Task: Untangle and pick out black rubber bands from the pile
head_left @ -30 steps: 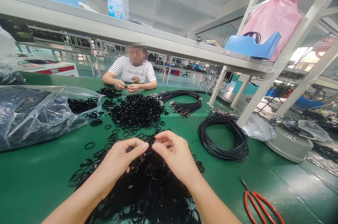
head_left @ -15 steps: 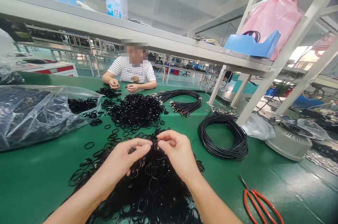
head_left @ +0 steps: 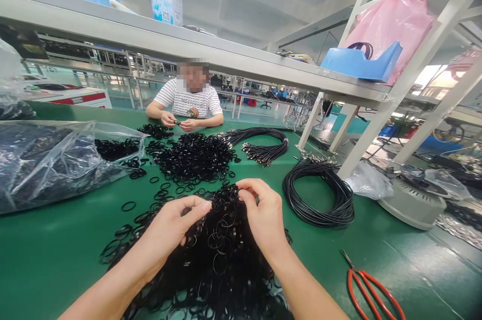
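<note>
A large heap of thin black rings [head_left: 211, 270] spreads over the green tabletop in front of me. Above its left part, my left hand [head_left: 178, 222] is closed, thumb and index finger pressed together. My right hand [head_left: 261, 212] is closed in a pinch too, its fingertips at the heap's far right edge. Whatever either hand pinches blends into the black rings behind and cannot be made out. The hands are apart, with dark rings showing between them. Beyond them lies a second pile of black rings [head_left: 194, 156].
Coiled black cables [head_left: 318, 214] and a cable bundle [head_left: 267, 141] lie to the right, with orange-handled pliers [head_left: 371, 290] nearer me. A clear plastic bag [head_left: 68, 169] lies left. Across the table sits a person [head_left: 190, 104] handling something small. A metal shelf [head_left: 226, 56] spans overhead.
My hands have drawn apart: the right moved right and slightly up, the left slightly left. Across the table, the person's hands have come together.
</note>
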A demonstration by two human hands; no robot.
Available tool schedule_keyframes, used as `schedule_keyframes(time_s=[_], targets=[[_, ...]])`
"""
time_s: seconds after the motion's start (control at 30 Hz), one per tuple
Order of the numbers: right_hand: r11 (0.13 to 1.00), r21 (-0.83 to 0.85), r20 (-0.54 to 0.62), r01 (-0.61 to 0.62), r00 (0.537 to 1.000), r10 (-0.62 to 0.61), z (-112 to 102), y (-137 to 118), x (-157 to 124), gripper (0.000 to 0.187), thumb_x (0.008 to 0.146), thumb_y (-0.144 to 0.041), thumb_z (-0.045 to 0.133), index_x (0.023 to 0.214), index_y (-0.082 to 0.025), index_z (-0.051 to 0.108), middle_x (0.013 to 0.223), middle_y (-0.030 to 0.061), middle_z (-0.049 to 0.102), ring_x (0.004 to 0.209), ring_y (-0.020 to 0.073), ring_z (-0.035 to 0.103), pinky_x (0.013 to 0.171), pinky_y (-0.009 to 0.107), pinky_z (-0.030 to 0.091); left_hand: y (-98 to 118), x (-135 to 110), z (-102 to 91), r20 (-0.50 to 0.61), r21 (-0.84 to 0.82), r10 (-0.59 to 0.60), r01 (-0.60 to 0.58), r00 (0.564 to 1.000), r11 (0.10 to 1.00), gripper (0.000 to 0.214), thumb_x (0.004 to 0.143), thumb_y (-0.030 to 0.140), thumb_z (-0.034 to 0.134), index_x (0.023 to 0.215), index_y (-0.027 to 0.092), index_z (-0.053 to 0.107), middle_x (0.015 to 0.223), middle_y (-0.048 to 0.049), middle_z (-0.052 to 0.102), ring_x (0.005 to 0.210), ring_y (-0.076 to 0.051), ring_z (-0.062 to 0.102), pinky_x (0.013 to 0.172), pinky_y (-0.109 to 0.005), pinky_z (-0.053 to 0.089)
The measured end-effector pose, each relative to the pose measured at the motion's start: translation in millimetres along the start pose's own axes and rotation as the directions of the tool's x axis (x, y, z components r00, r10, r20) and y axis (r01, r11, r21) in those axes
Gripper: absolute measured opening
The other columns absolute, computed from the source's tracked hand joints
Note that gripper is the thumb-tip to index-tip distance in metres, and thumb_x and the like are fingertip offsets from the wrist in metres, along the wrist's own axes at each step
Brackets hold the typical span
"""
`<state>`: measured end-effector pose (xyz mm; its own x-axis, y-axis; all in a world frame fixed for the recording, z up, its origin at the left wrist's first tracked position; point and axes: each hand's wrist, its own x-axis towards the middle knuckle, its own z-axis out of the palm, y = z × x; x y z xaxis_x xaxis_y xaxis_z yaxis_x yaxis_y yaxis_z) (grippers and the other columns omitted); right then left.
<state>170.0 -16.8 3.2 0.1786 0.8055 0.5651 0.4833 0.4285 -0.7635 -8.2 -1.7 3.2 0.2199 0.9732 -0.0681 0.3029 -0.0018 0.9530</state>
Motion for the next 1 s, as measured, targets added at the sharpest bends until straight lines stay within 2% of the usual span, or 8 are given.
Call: schedule_keyframes(time_s=[0.23,0.43,0.5,0.6,0.7,0.8,0.87,1.0], targets=[[0.996,0.043,0.154,-0.08,0.985,0.073,-6,5,5,0.025,0.079,-0.007,0.05,0.085,-0.022,0.07,0.084,0.0,0.066,0.066,0.0129,0.059,0.069,0.027,0.046,-6,3,-2.8,0.015,-0.017,-0.03,0.031,0.999,0.999,0.044,0.076,0.058,0.057,0.096,0.02,0.067,0.078,-0.0013,0.061,0.058,-0.011,0.045,0.043,-0.018,0.029],[0.949,0.233,0.291,-0.213,0.946,0.141,-1,7,4,0.023,0.08,-0.012,0.05,0.091,-0.021,0.069,0.088,0.0007,0.069,0.066,0.0123,0.063,0.067,0.026,0.051,4,-2,-0.7,0.028,0.035,-0.006,0.005,1.0,0.999,0.052,0.076,0.054,0.059,0.12,0.027,0.057,0.068,0.0025,0.055,0.055,-0.012,0.044,0.042,-0.017,0.032],[0.911,0.321,0.327,-0.26,0.933,0.151,1,5,3,0.023,0.079,-0.012,0.052,0.092,-0.02,0.069,0.088,0.0011,0.069,0.07,0.0125,0.064,0.069,0.025,0.052,8,-5,3.4,0.031,0.042,-0.006,0.005,1.0,0.999,0.052,0.075,0.054,0.059,0.119,0.026,0.058,0.066,0.0034,0.053,0.051,-0.011,0.041,0.039,-0.017,0.029],[0.865,0.397,0.366,-0.306,0.917,0.156,4,2,1,0.021,0.078,-0.012,0.054,0.092,-0.019,0.069,0.086,0.0013,0.068,0.071,0.0128,0.063,0.071,0.026,0.052,9,-8,9.0,0.031,0.059,-0.021,0.019,0.999,0.998,0.045,0.073,0.056,0.059,0.1,0.022,0.066,0.061,0.0041,0.047,0.047,-0.009,0.037,0.035,-0.016,0.027],[0.914,0.341,0.298,-0.22,0.947,0.117,3,1,0,0.023,0.079,-0.011,0.052,0.092,-0.021,0.069,0.089,0.0012,0.065,0.07,0.0124,0.062,0.068,0.025,0.052,6,-7,10.1,0.037,0.072,-0.008,0.005,0.999,0.997,0.039,0.072,0.057,0.058,0.077,0.019,0.065,0.057,0.0045,0.044,0.047,-0.009,0.035,0.036,-0.015,0.026],[0.98,0.181,0.124,-0.08,0.991,0.058,-3,4,3,0.027,0.082,-0.01,0.047,0.09,-0.022,0.069,0.093,0.0009,0.062,0.071,0.0119,0.059,0.067,0.025,0.05,3,-4,7.3,0.016,0.058,-0.006,0.005,1.0,0.998,0.039,0.073,0.057,0.059,0.068,0.018,0.059,0.052,0.0065,0.037,0.045,-0.008,0.032,0.036,-0.015,0.024],[0.995,0.085,0.083,-0.056,0.995,0.049,-8,5,6,0.027,0.084,-0.01,0.046,0.09,-0.023,0.069,0.09,0.0001,0.064,0.071,0.0123,0.059,0.067,0.025,0.049,1,-2,5.1,0.007,0.032,-0.012,0.012,1.0,0.999,0.041,0.071,0.058,0.06,0.064,0.018,0.057,0.051,0.0072,0.035,0.043,-0.007,0.03,0.036,-0.015,0.022],[0.992,-0.122,0.16,-0.039,0.985,0.058,-13,3,8,0.018,0.08,-0.015,0.059,0.084,-0.026,0.072,0.083,-0.0007,0.069,0.081,0.017,0.06,0.076,0.03,0.046,-2,1,2.1,0.039,-0.042,-0.044,0.046,0.998,0.998,0.041,0.072,0.056,0.063,0.087,0.018,0.068,0.061,0.0025,0.053,0.047,-0.009,0.041,0.039,-0.018,0.027]])
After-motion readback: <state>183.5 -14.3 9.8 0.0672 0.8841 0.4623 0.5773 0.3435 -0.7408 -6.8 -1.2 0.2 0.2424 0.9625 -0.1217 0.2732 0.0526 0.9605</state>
